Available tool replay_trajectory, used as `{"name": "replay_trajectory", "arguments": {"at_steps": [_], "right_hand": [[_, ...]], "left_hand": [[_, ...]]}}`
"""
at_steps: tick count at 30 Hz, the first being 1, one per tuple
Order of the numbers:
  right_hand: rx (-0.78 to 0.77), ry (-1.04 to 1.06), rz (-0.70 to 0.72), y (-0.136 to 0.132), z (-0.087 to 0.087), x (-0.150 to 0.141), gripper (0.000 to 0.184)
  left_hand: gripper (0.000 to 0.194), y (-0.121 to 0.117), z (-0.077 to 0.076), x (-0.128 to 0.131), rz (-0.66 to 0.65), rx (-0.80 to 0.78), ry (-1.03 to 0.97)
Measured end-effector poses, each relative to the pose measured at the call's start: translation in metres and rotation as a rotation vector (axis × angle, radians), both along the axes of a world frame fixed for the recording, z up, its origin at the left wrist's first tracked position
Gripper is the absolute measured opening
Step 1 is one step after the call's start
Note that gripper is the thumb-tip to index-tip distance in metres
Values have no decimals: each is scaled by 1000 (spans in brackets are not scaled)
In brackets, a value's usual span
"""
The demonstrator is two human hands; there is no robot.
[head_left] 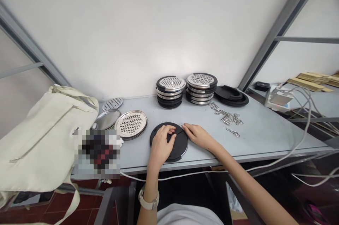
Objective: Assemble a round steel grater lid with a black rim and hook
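Observation:
A round black disc (169,152) with a thin silvery edge at its lower right lies flat near the table's front edge. My left hand (163,144) rests on it, fingers curled and together, thumb close to them. Beside the disc's upper right rim is my right hand (197,135), its thumb and fingertips pinched at a small metal snap hook (181,126), mostly hidden. A thin dark line, perhaps a cord, runs between both hands. To the right lies a loose heap of metal snap hooks (226,116), with one snap hook (233,132) apart from it.
Two stacks of round graters, a left stack (171,92) and a right stack (201,89), stand by the wall. Black round covers (231,96) lie beside them. Leftward are perforated metal discs (131,123) and a cream bag (45,140). A white cable (185,174) crosses the front edge.

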State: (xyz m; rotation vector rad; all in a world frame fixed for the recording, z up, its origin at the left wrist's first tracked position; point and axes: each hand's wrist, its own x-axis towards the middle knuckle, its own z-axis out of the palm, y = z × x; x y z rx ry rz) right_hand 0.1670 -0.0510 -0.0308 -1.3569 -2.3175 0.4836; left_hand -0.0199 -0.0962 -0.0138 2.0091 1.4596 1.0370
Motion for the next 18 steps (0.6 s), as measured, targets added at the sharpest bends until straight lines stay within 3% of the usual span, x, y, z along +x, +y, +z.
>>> {"name": "replay_trajectory", "arguments": {"at_steps": [18], "right_hand": [[31, -23, -11, 0, -1, -2, 36]], "left_hand": [[21, -1, 0, 0, -2, -2, 3]]}}
